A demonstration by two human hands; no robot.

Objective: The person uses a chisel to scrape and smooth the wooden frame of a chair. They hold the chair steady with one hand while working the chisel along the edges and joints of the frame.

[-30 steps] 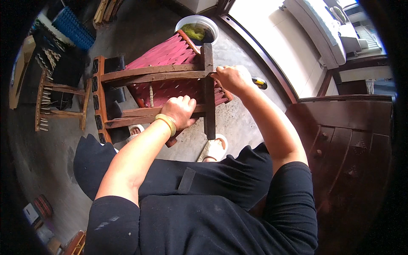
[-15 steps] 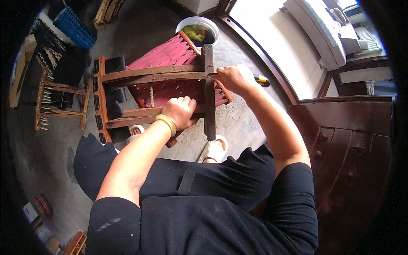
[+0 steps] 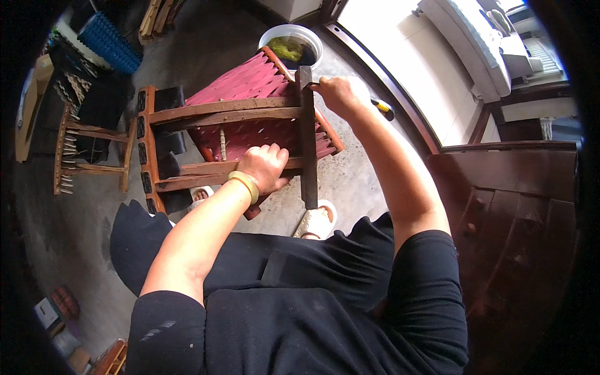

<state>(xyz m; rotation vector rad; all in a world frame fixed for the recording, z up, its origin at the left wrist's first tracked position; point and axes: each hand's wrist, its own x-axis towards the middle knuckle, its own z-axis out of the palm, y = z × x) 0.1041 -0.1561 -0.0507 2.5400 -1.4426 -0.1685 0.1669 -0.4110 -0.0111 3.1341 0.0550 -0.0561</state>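
Note:
A wooden folding-stool frame [image 3: 228, 114] is held sideways before me, with black strap wound along its left bar [image 3: 148, 137]. My left hand [image 3: 264, 169] is closed around the frame's nearer rail. Closed near the far end of the dark right-hand crossbar [image 3: 309, 140], my right hand [image 3: 344, 97] holds a tool with a yellow-and-black handle [image 3: 382, 108]. The tool's dark tip touches or nearly touches that crossbar; my fingers hide most of its shaft, so its kind cannot be told. Beneath the frame lies a stool with a pink woven seat [image 3: 244, 78].
A white basin [image 3: 317, 45] holding something green stands beyond the pink seat. Another wooden frame [image 3: 94, 129] with pale pegs is at left, near a blue roll [image 3: 109, 42]. A doorway sill [image 3: 387, 78] and dark wooden panels [image 3: 506, 231] bound the right. My sandalled foot [image 3: 315, 220] is below.
My right hand and its tool have moved up along the crossbar toward its far end. My left hand keeps its hold on the rail, and the frame has hardly shifted.

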